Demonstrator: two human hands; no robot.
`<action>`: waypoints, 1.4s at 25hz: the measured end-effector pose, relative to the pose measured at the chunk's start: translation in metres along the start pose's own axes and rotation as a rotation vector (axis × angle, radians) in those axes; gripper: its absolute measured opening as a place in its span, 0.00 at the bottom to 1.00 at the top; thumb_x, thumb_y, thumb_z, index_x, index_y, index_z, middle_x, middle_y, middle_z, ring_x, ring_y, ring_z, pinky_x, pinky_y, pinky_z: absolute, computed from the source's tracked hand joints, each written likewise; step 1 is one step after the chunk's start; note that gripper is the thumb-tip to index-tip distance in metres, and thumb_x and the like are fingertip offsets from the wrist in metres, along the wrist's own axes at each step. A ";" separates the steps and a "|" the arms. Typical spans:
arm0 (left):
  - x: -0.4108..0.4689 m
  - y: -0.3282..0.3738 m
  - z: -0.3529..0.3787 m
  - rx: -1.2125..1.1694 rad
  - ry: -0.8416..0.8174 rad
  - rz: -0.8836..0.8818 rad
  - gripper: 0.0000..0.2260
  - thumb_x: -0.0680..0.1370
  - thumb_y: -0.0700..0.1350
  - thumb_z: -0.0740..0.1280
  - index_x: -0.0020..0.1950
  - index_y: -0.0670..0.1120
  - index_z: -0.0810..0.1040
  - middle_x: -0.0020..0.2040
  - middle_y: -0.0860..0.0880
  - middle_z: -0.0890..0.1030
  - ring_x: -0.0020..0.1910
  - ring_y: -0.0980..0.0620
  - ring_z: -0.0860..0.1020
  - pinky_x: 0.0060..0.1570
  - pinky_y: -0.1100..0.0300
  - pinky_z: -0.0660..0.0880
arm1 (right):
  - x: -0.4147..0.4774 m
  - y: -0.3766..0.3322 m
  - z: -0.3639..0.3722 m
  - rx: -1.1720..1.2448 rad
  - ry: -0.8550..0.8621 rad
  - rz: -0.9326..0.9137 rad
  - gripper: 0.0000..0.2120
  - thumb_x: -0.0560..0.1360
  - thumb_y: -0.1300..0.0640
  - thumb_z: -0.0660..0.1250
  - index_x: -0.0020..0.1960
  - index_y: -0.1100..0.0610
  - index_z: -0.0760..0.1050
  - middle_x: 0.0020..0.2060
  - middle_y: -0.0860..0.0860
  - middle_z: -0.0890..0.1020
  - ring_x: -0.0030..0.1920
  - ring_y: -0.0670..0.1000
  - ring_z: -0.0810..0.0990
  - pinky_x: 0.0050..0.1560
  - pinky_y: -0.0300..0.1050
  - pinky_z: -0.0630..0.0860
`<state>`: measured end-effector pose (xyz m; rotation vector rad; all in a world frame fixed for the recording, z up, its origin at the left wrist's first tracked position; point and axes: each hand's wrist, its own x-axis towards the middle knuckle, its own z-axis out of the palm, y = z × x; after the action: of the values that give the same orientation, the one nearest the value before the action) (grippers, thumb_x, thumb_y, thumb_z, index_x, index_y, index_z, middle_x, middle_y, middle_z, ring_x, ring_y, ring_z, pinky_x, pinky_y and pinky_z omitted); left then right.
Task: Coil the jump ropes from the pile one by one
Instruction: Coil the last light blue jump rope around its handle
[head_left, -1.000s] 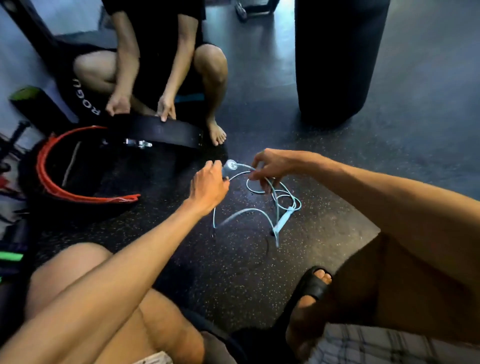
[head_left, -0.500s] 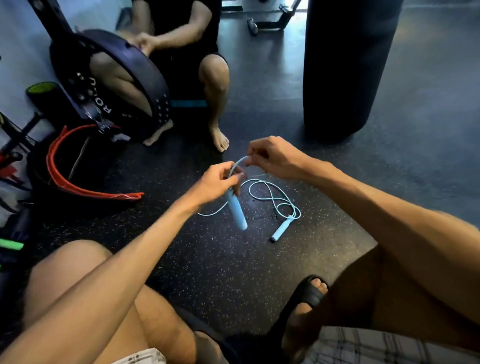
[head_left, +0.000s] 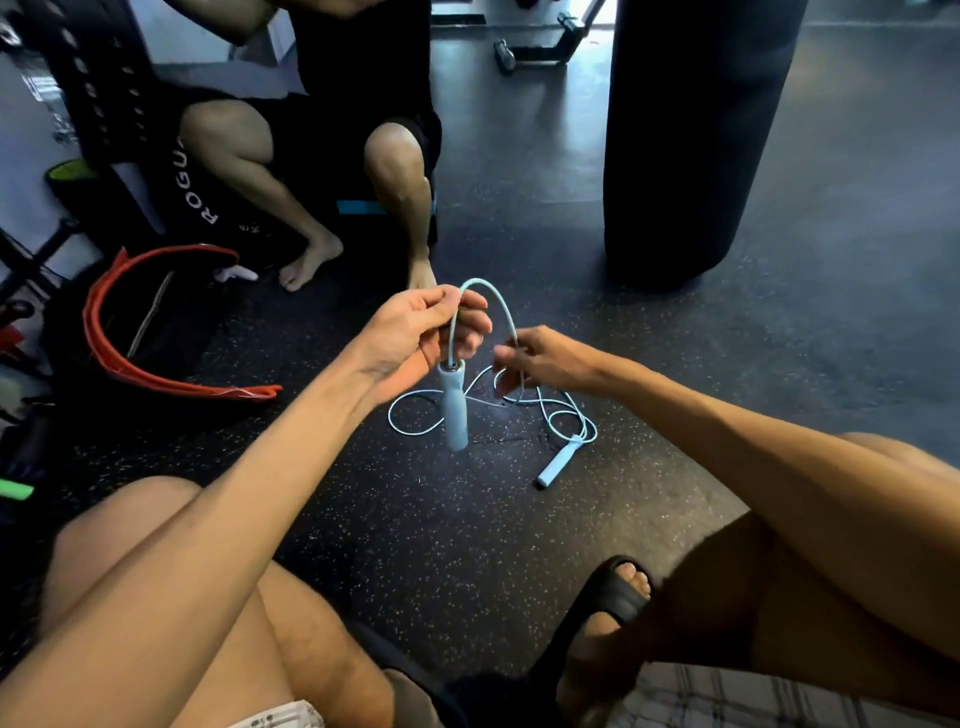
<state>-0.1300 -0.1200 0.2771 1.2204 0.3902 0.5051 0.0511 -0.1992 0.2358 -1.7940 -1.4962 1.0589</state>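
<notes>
"Two hands are engaging one light-blue jump rope (head_left: 480, 282) in the head view," the inspector is reporting. "The left hand (head_left: 415, 338) is pinching the cord just above one handle (head_left: 455, 410), fingers curled in round it. That handle is hanging upright below the fist, clear of the floor (head_left: 415, 519)."

"And the right hand?" the clerk is asking.

"The right hand (head_left: 545, 358) is pinching the same cord further along, fingertips closed on it. Between the two grips the rope is arching upward. The rest of it is lying looped on the floor just beyond the hands, and the second handle (head_left: 557, 462) is lying flat at the near right end of those loops."

"What is surrounding the work?"

"A second person (head_left: 363, 130) is sitting opposite, barefoot. A black gym bag (head_left: 171, 374) with a red rim is gaping open to the left. A dark punching bag (head_left: 685, 130) is hanging at far right. The wearer's foot is resting in a black sandal (head_left: 608, 597) near the bottom edge."
</notes>
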 end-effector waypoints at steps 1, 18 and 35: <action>0.000 0.001 -0.002 -0.040 0.036 0.024 0.11 0.84 0.39 0.53 0.51 0.38 0.74 0.40 0.44 0.84 0.34 0.51 0.81 0.37 0.61 0.77 | 0.000 0.005 0.003 -0.002 -0.041 0.032 0.11 0.83 0.58 0.58 0.53 0.66 0.74 0.48 0.63 0.85 0.44 0.55 0.84 0.40 0.35 0.78; 0.019 -0.018 -0.050 0.280 0.592 0.367 0.10 0.83 0.37 0.55 0.47 0.35 0.72 0.47 0.31 0.81 0.44 0.41 0.85 0.46 0.51 0.82 | -0.015 -0.029 0.026 -0.422 0.249 -0.534 0.08 0.79 0.65 0.61 0.43 0.62 0.76 0.36 0.47 0.75 0.33 0.43 0.72 0.36 0.31 0.66; -0.003 -0.002 -0.009 -0.202 -0.018 -0.059 0.14 0.83 0.45 0.53 0.46 0.42 0.75 0.23 0.54 0.60 0.25 0.55 0.53 0.29 0.60 0.54 | -0.001 -0.023 -0.001 -0.001 0.481 -0.227 0.10 0.81 0.55 0.61 0.44 0.61 0.73 0.27 0.50 0.73 0.28 0.47 0.68 0.32 0.46 0.70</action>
<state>-0.1373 -0.1152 0.2730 1.0147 0.3495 0.4709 0.0396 -0.1954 0.2551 -1.6764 -1.3533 0.4702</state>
